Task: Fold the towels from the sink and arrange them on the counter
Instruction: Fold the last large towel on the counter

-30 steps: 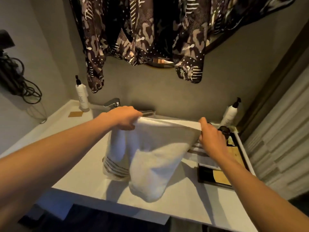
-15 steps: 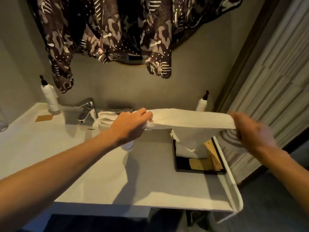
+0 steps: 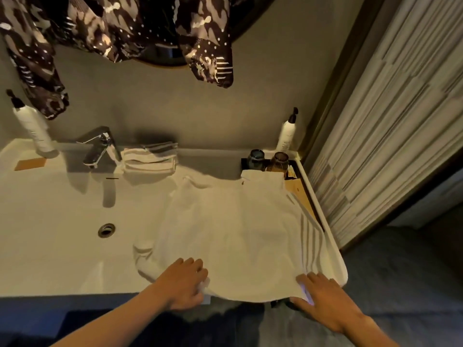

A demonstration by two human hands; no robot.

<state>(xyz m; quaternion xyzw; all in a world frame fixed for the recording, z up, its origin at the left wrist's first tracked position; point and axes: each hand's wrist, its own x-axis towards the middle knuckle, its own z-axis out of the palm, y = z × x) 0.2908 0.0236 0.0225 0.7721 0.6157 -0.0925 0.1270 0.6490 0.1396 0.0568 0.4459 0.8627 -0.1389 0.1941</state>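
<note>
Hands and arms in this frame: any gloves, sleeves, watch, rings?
Both bare. Left hand and right hand wear no gloves, and no rings show. Both forearms are uncovered as far as the frame edge: no sleeves, watch or wristband visible.

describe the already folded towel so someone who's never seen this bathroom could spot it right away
Start at the chrome faucet at the back of the white counter. Just to its right, against the wall, sits the folded towel, a small neat stack with grey stripes along its edge. Unlike the big towel spread flat nearer the front edge, it is compact and untouched by either hand.
</note>
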